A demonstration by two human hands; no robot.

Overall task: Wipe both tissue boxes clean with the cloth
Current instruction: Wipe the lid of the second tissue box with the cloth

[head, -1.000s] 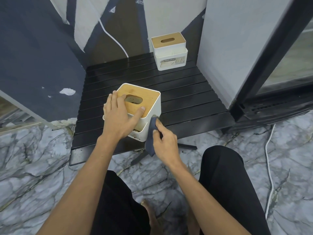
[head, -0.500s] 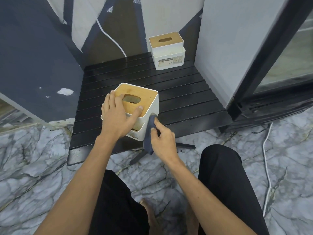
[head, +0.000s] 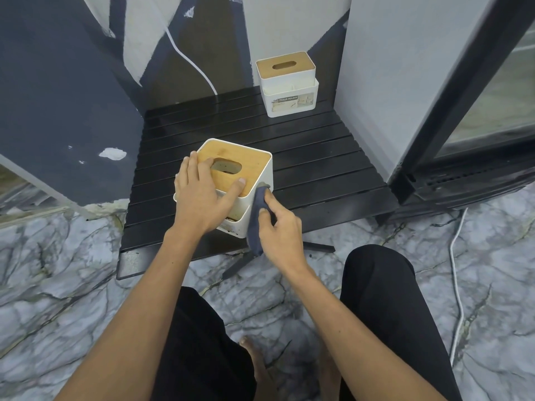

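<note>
A white tissue box with a wooden lid stands near the front of a low black slatted table. My left hand rests on its lid and near-left side, fingers spread, thumb on the wood. My right hand grips a dark blue cloth and presses it against the box's near right wall. A second white tissue box, also wood-lidded and labelled, stands at the table's back edge against the wall.
A grey cabinet side and a black-framed glass door close off the right. White cables run down the wall and across the marble floor. My knees in black trousers sit below the table.
The cloth in my right hand has slid slightly up the box's right wall. My left hand has kept its hold on the lid.
</note>
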